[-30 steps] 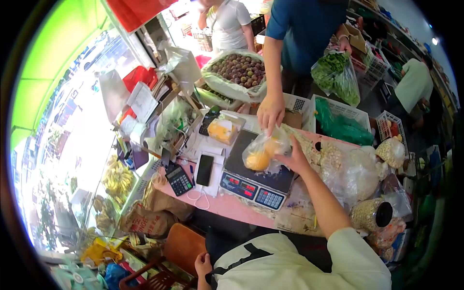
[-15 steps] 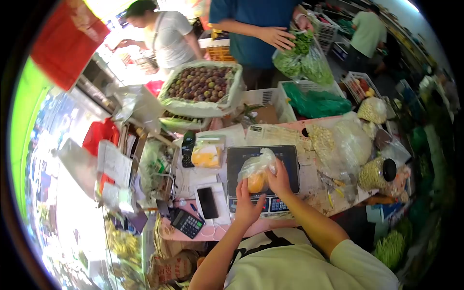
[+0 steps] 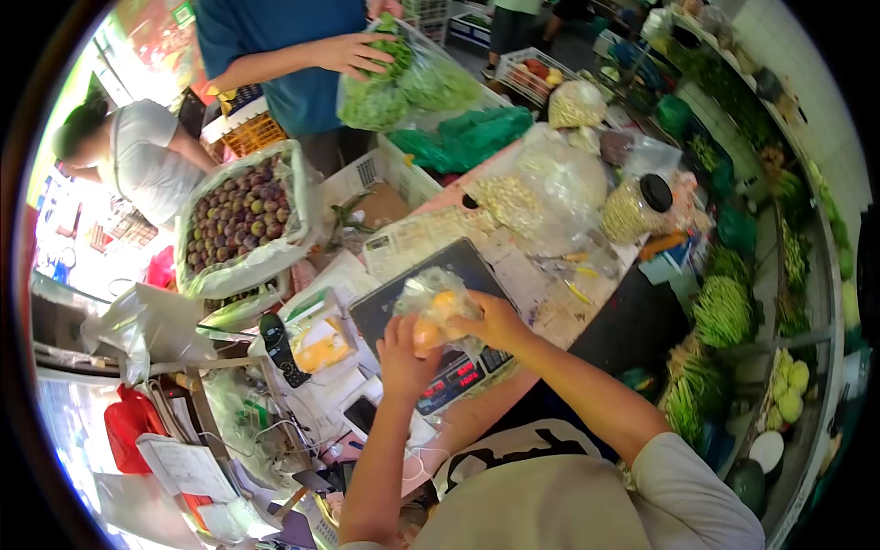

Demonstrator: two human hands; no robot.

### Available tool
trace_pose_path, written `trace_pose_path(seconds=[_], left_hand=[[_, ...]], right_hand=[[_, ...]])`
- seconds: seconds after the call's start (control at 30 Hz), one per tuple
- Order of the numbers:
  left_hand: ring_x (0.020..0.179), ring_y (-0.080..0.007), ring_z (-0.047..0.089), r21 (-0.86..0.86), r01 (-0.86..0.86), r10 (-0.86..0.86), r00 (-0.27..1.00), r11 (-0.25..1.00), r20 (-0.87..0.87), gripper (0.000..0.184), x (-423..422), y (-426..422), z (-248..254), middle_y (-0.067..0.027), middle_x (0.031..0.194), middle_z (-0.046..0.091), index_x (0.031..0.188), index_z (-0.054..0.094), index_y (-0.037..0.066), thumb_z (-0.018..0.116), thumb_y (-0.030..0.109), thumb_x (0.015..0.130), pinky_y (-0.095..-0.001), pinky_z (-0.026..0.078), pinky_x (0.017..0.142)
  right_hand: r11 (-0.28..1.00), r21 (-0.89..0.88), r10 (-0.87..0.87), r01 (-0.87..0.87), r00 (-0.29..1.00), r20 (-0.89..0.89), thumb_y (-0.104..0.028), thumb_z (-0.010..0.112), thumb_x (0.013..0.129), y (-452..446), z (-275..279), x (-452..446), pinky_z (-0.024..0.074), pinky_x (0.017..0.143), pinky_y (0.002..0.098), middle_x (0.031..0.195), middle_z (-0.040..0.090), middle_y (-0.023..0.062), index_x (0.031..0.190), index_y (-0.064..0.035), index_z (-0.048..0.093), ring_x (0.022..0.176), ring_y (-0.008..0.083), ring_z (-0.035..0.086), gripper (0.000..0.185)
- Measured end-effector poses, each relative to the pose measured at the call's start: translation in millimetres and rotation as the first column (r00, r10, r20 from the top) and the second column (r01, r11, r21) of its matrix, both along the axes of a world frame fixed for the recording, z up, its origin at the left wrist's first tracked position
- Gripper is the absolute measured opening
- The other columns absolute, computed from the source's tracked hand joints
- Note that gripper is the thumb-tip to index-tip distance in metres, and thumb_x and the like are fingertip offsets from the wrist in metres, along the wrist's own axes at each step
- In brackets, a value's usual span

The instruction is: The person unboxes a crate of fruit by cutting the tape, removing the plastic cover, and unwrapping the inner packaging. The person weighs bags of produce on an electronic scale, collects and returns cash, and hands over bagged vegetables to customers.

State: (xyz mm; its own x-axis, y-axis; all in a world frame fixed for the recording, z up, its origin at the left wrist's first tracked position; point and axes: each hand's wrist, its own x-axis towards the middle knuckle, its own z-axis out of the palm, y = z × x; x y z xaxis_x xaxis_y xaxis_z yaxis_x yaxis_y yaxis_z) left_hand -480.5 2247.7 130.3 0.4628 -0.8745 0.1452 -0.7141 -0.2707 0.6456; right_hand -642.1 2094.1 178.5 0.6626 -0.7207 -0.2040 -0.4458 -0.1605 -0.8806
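Note:
A clear plastic bag of round orange fruit point(image 3: 429, 295) is held over the dark plate of a digital scale point(image 3: 374, 316). My left hand point(image 3: 405, 356) is closed against the bag's near left side, fingertips touching the fruit. On the right side, my right hand point(image 3: 493, 321) grips the bag with bent fingers. The fruit's exact kind is hard to make out through the plastic. Red digits glow on the scale's display point(image 3: 463, 374), just below the bag. Whether the bag rests on the plate is hidden by my hands.
Left of the scale lie a phone point(image 3: 360, 414), a pack of something yellow point(image 3: 323, 344) and a dark handset point(image 3: 280, 348). A crate of plums point(image 3: 240, 215) stands beyond. Across the table, a person in blue holds a bag of greens point(image 3: 403, 92). A jar point(image 3: 632, 206) stands right.
The view has swung to the right, so the table appears tilted and more vegetable shelves show. My hands stay on the bag, with more fruit visible. Red digits now show on the scale.

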Motion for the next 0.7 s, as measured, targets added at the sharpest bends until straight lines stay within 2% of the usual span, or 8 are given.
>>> trace_pose_path(seconds=[0.03,0.07,0.23,0.33,0.47,0.57,0.63,0.7], left_hand=[[0.126,-0.0430,0.050,0.013,0.015,-0.015,1.000,1.000,-0.007,0.077,-3.2,5.4,1.9,-0.0248,0.141,0.049,0.141,0.052,0.010,0.084,0.031,0.075,-0.0496,0.043,0.101],[0.127,-0.0440,0.049,0.015,-0.021,0.022,0.999,1.000,-0.033,0.081,-6.3,10.9,4.6,-0.0255,0.144,0.045,0.145,0.047,0.010,0.084,0.032,0.076,-0.0493,0.044,0.102],[0.125,-0.0403,0.052,0.018,-0.318,0.313,0.921,0.948,-0.232,0.094,-41.5,57.8,21.2,-0.0235,0.153,0.034,0.154,0.032,0.007,0.085,0.028,0.079,-0.0433,0.050,0.099],[0.120,-0.0367,0.055,0.098,-0.434,0.443,0.845,0.895,-0.299,0.091,-72.4,108.6,-5.1,-0.0227,0.150,0.037,0.153,0.032,0.003,0.084,0.024,0.081,-0.0402,0.052,0.095],[0.117,-0.0352,0.057,0.162,-0.436,0.458,0.876,0.885,-0.148,0.085,-114.8,167.3,-66.3,-0.0220,0.138,0.051,0.151,0.036,0.002,0.082,0.022,0.082,-0.0425,0.052,0.092],[0.135,-0.0372,0.049,0.352,-0.532,0.633,0.703,0.770,-0.324,0.088,-143.4,158.0,-59.5,-0.0256,0.146,0.048,0.153,0.031,-0.001,0.080,0.026,0.085,-0.0438,0.049,0.100],[0.138,-0.0381,0.047,0.349,-0.563,0.661,0.667,0.749,-0.343,0.091,-147.1,142.3,-60.6,-0.0270,0.148,0.046,0.155,0.027,-0.001,0.079,0.027,0.086,-0.0434,0.047,0.103],[0.141,-0.0389,0.044,0.337,-0.599,0.688,0.625,0.726,-0.370,0.095,-147.7,127.6,-67.0,-0.0284,0.151,0.044,0.157,0.022,-0.001,0.079,0.028,0.087,-0.0429,0.045,0.106]], right_hand=[[0.996,0.088,0.025,-0.027,1.000,0.017,-0.032,0.073,0.092,3.1,5.6,-4.3,0.0519,0.091,0.0344,0.113,0.073,0.0143,0.131,-0.0033,0.062,0.105,0.0218,0.069,0.049],[0.965,0.261,-0.114,0.002,0.901,0.418,-0.027,0.069,0.096,7.2,-14.3,-8.2,0.0501,0.096,0.0333,0.120,0.070,0.0134,0.133,-0.0021,0.061,0.111,0.0194,0.066,0.045],[0.879,0.349,-0.416,0.324,0.880,0.229,-0.014,0.068,0.096,-27.9,-106.6,-119.4,0.0490,0.101,0.0315,0.132,0.063,0.0165,0.142,0.0026,0.049,0.117,0.0202,0.063,0.053],[0.983,0.013,-0.183,0.183,0.983,0.021,-0.013,0.069,0.094,-25.6,-160.6,-158.5,0.0510,0.096,0.0321,0.128,0.065,0.0172,0.139,0.0038,0.050,0.113,0.0208,0.065,0.052],[0.956,0.291,-0.084,0.040,0.986,0.142,-0.015,0.069,0.093,-26.6,-156.7,-155.4,0.0528,0.092,0.0335,0.126,0.065,0.0197,0.139,0.0020,0.052,0.111,0.0209,0.066,0.052],[0.942,0.292,0.143,-0.164,0.985,0.094,-0.015,0.069,0.094,-42.9,-157.6,-149.0,0.0547,0.088,0.0349,0.121,0.067,0.0203,0.142,0.0002,0.049,0.106,0.0219,0.068,0.054],[0.944,-0.262,0.236,-0.200,0.965,0.114,-0.015,0.069,0.094,-42.3,-155.4,-149.3,0.0559,0.084,0.0343,0.113,0.070,0.0196,0.143,-0.0008,0.048,0.100,0.0219,0.071,0.055],[0.985,-0.015,0.171,-0.171,0.968,0.182,-0.017,0.069,0.095,-42.8,-158.8,-149.4,0.0557,0.083,0.0342,0.109,0.071,0.0194,0.142,-0.0001,0.049,0.097,0.0226,0.072,0.053]])
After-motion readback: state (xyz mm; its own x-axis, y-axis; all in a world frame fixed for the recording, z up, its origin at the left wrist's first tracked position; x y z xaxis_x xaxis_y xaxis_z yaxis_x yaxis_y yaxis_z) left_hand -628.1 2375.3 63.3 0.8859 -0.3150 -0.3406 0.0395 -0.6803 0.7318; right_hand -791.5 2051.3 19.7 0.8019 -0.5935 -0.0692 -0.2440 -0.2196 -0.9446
